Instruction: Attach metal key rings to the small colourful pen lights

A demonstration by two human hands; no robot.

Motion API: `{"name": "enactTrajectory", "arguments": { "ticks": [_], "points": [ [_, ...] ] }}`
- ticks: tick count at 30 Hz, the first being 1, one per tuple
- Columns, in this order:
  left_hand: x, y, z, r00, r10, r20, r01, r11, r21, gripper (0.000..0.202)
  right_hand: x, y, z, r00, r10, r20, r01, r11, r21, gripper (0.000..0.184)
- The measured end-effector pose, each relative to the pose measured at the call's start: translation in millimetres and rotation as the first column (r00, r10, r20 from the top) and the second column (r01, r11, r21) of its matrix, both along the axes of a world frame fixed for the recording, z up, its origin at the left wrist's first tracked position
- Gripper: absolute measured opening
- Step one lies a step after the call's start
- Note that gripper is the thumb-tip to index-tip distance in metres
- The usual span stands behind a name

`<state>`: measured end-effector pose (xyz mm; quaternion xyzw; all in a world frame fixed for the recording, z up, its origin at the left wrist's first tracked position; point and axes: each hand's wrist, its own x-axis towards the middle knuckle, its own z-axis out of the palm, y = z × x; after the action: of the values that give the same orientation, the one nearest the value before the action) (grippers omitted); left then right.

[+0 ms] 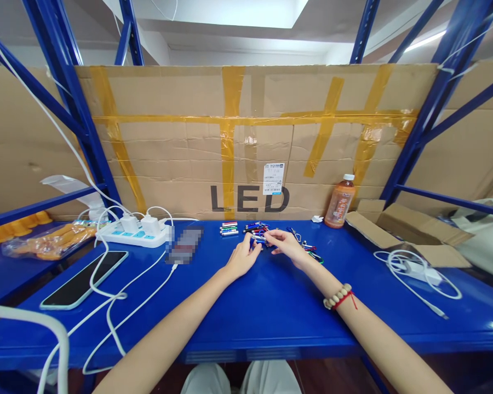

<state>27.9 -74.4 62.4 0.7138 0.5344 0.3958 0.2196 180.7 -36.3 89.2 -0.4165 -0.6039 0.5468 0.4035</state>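
Note:
Small coloured metal tubes, some with rings and clips, lie in a loose pile [257,225] on the blue table [267,306]. My left hand [243,256] rests at the near side of this pile, thumb and fingers curled around a small silver tube [258,238]. Close on its right, my right hand [286,245] is closed in a pinch beside the tube's end; what its fingertips hold is too small to make out. Left of the pile, several similar tubes lie side by side in a neat stack [229,229]. Beyond my right hand, more clips and tubes [312,251] are scattered.
On the left are a power strip [133,235] with chargers, white cables, a phone [84,280] and a blurred-out object [184,245]. A drink bottle [340,201], an open carton [406,230] and a coiled cable [419,273] stand right. Taped cardboard [181,164] walls the back.

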Motion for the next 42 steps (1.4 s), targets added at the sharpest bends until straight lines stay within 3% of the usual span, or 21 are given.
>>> {"name": "enactTrajectory", "arguments": {
  "ticks": [11,16,22,27,32,42],
  "points": [
    [-1.1,1.2,0.4,0.984,-0.115,0.134,0.107,0.992,0.062,0.016,-1.6,0.6,-3.8,0.993,0.113,0.031,-0.113,0.993,0.029,0.029],
    [-2.7,5.3,-2.1,0.993,-0.034,0.109,0.029,0.998,0.050,0.013,0.5,4.0,-4.7,0.990,0.112,0.082,-0.119,0.990,0.082,0.025],
    [-2.9,4.0,-0.9,0.988,0.037,0.151,-0.042,0.999,0.034,0.014,1.1,0.7,-3.8,0.982,0.152,0.111,-0.164,0.981,0.100,0.040],
    [-2.9,3.0,0.6,0.988,0.052,0.143,-0.058,0.997,0.043,0.013,0.8,-1.4,-0.8,0.973,0.210,0.098,-0.215,0.975,0.048,0.039],
    [-2.4,3.6,0.4,0.989,0.022,0.146,-0.034,0.996,0.081,0.013,1.5,2.5,-4.5,0.976,0.186,0.115,-0.189,0.982,0.016,0.040],
    [-3.2,3.7,-1.5,0.990,0.027,0.142,-0.037,0.997,0.067,0.013,0.4,5.0,-7.8,0.961,0.118,0.249,-0.171,0.964,0.201,0.040]
  ]
}}
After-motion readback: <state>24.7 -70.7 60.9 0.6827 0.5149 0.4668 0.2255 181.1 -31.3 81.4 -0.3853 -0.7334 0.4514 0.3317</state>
